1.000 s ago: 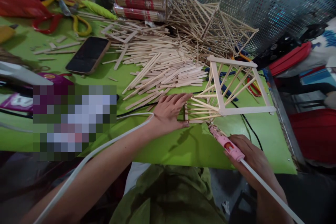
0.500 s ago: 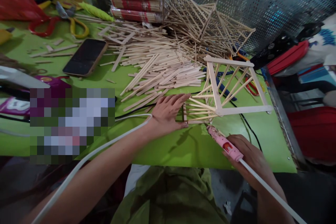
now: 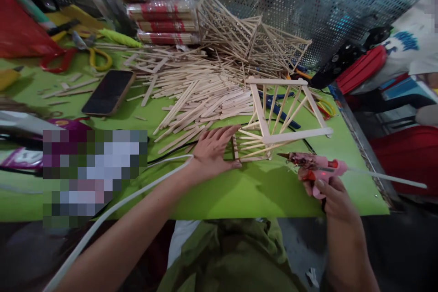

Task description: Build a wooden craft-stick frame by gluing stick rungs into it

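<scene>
A stick frame [image 3: 296,136] of pale craft sticks and thin round sticks stands on the green table, its square end toward the right. My left hand [image 3: 214,151] spans the frame's left end, thumb at the near corner and fingers at the far one, gripping it. In my right hand [image 3: 330,191] is a pink glue gun [image 3: 321,166], my fingers around its handle. Its nozzle points left, just apart from the frame's near lower edge, and a white glue stick [image 3: 386,176] juts from its back.
Loose craft sticks [image 3: 205,96] are heaped behind the frame, near a phone [image 3: 108,92]. Wrapped stick bundles [image 3: 166,25] and a larger stick structure [image 3: 253,39] stand at the back. Blue-handled pliers [image 3: 280,112] lie behind the frame. A white cable [image 3: 137,187] crosses my left forearm.
My right hand has turned the glue gun from slanting up-left to nearly level and drawn its nozzle off the frame's lower edge. My left hand keeps its hold; the view has shifted slightly.
</scene>
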Motion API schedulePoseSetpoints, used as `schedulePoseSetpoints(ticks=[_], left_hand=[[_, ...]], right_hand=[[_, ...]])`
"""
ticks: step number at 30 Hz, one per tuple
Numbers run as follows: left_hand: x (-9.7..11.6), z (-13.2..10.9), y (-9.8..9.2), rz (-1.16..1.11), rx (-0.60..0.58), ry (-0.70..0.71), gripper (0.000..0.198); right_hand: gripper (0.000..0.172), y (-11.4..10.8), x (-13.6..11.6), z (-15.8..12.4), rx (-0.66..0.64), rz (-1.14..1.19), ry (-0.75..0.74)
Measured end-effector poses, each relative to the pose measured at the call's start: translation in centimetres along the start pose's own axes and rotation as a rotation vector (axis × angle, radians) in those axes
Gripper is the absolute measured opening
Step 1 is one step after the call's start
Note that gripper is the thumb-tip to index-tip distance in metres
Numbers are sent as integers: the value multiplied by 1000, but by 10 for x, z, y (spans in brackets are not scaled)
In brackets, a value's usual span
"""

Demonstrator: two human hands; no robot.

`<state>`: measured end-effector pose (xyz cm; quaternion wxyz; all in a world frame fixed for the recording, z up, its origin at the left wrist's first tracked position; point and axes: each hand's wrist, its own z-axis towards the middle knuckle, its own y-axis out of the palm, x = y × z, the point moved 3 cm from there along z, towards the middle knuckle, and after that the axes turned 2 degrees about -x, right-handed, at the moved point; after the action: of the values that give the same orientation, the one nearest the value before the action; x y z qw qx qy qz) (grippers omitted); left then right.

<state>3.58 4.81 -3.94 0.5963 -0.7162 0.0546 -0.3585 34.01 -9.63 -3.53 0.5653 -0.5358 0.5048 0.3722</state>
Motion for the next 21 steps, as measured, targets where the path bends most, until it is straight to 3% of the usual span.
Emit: schedulePoseSetpoints(ticks=[5, 14, 21], left_hand=[[-3, 1, 3, 28, 22, 4, 100], [5, -1, 0, 0, 98, 24, 91], [19, -11, 3, -3, 113, 73, 85]], right_hand=[[42, 6, -4, 1, -29, 46, 63], [45, 7, -2, 4, -1, 79, 15], [46, 14, -2, -2, -64, 145, -45]])
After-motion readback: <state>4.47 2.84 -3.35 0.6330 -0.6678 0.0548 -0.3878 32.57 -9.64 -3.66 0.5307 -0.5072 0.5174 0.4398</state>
